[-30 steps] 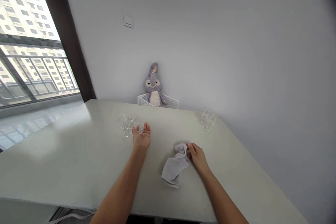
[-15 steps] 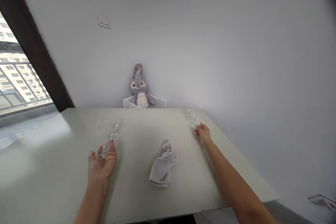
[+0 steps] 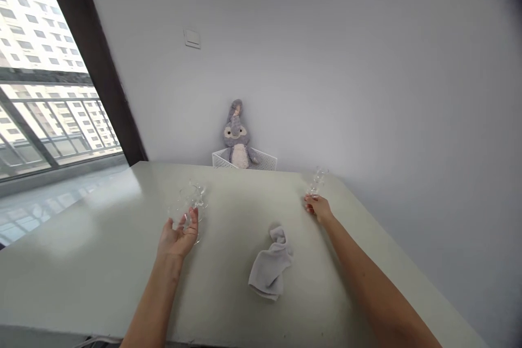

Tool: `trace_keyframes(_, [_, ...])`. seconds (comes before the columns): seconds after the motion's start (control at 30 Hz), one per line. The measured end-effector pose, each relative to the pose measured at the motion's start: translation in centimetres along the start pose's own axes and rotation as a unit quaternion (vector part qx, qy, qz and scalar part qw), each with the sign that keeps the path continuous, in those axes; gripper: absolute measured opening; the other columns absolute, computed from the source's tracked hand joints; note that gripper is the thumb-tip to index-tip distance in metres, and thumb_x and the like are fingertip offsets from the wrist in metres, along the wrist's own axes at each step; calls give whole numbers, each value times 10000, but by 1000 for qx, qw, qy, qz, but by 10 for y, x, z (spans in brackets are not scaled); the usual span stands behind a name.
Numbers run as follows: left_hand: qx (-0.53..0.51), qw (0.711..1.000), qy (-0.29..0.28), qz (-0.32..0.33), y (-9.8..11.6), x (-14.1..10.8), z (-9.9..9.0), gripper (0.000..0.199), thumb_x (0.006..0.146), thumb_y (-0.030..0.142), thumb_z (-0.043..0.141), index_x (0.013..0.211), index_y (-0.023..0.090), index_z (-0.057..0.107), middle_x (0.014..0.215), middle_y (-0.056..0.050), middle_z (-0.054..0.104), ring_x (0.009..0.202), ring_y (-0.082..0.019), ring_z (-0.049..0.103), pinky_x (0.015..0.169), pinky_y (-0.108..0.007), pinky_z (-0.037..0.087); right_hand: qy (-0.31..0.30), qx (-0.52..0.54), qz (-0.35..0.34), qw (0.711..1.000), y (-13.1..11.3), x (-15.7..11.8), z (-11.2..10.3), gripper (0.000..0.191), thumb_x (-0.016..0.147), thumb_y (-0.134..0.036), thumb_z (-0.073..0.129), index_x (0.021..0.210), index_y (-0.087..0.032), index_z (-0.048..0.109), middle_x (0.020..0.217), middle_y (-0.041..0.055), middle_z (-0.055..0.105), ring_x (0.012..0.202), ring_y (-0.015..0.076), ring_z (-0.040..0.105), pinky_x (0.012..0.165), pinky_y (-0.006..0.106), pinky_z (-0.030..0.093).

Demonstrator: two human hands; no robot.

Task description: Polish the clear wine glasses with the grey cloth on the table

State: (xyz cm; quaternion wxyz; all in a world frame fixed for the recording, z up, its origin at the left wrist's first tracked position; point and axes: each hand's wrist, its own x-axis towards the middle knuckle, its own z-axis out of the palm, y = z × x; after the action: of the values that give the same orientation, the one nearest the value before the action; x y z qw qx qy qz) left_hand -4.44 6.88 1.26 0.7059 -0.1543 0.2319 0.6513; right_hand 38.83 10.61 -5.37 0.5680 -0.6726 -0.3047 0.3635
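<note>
My left hand (image 3: 179, 236) is palm up over the left side of the table, its fingers curled around a clear glass (image 3: 176, 216). Just beyond it stand other clear stemmed glasses (image 3: 198, 194), their outlines faint against the tabletop. On the right, my right hand (image 3: 318, 208) has its fingers pinched at the near, lower part of a small clear glass (image 3: 314, 188). Another clear glass (image 3: 321, 174) stands right behind that one. A crumpled grey cloth (image 3: 271, 269) lies between my forearms, touched by neither hand.
The pale table (image 3: 228, 304) reaches toward a plain wall with a light switch (image 3: 192, 38). Past its far edge, a grey plush toy (image 3: 240, 141) sits in a white perforated basket (image 3: 266, 161). A window with a railing (image 3: 61, 130) is at the left.
The view has swung left, so the scene sits farther right. My left hand has moved forward toward the left glasses. My right hand has shifted left relative to the table, its fingers now at the near glass.
</note>
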Motion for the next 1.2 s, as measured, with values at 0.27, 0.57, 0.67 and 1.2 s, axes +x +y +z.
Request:
trace_keyframes(0.27, [28,999,-6,-17,8,-4,-3,393,891,394,253,1220,179,265,1165,-199,447,805,-171,625,505,-280,559,-263,-15,-6,965,-8,-62,77,107,683,-151,565,781,-110,574,813,81,623,495,75,534,469,201,441])
trace_keyframes(0.57, [110,992,-42,-37,24,3,-14,424,887,439,189,1218,193,287,1188,-229,460,726,-166,641,457,-267,534,-429,-34,11,903,-8,-126,175,141,634,-190,646,752,-133,593,602,2,601,493,103,563,460,217,477])
trace_keyframes(0.67, [114,992,-47,-32,25,2,-16,439,888,436,192,1265,213,227,1245,-249,406,767,-181,642,473,-277,539,-427,-32,1,903,-10,-134,204,114,648,-182,641,739,-133,591,609,0,591,488,93,553,459,206,471])
trace_keyframes(1.2, [684,674,-139,242,-37,-68,-93,227,658,374,636,797,197,606,787,-34,623,722,-171,584,614,-230,477,-34,7,-98,995,-13,-52,124,262,776,-156,490,1035,-151,532,959,73,596,667,138,581,545,251,478])
